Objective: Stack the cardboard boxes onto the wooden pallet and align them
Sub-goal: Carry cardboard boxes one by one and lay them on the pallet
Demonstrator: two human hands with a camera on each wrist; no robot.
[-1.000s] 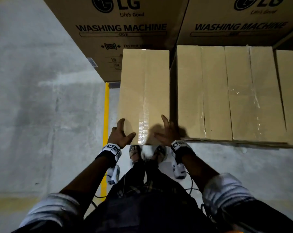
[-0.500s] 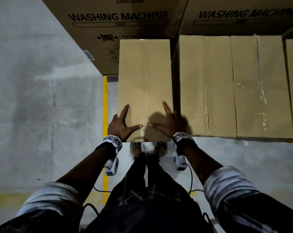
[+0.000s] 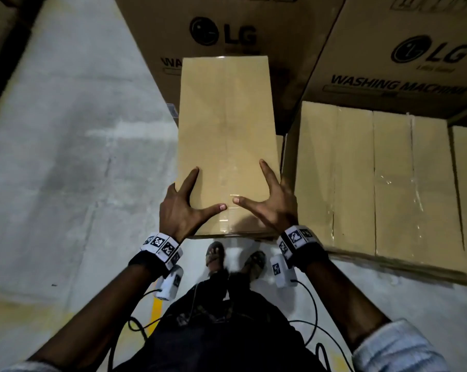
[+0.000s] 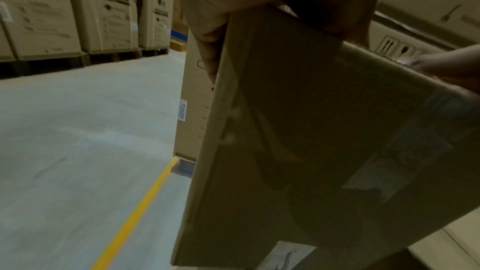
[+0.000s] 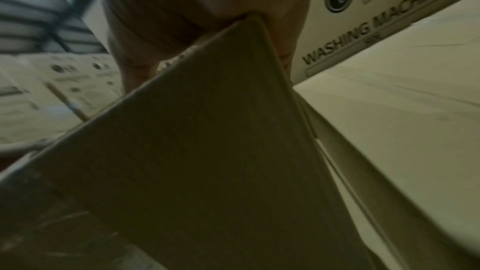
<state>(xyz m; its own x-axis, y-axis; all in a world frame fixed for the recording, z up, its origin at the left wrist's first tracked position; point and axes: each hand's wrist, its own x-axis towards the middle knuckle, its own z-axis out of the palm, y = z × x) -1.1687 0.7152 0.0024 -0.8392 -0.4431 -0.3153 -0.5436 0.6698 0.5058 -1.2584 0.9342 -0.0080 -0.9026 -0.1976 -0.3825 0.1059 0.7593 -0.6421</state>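
I hold a plain taped cardboard box [image 3: 227,135] off the floor in front of me, its long side pointing away. My left hand [image 3: 208,190] grips its near left corner, thumb and forefinger spread on top and the other fingers down the side. My right hand [image 3: 249,181] grips the near right corner the same way. The left wrist view shows the box's [image 4: 311,141] side and underside, and the right wrist view its [image 5: 207,151] dark face. To the right stands a row of similar boxes [image 3: 374,178], lower than the held box. The pallet is hidden.
Tall LG washing machine cartons [image 3: 227,36] stand right behind the held box, with another [image 3: 414,55] behind the row. Bare concrete floor [image 3: 66,157] spreads to the left, with a yellow line [image 4: 135,213] on it. My feet [image 3: 216,253] are under the box's near edge.
The box has risen towards my head and now sits higher than the row on the right. Both hands have spread wider, out to its near corners.
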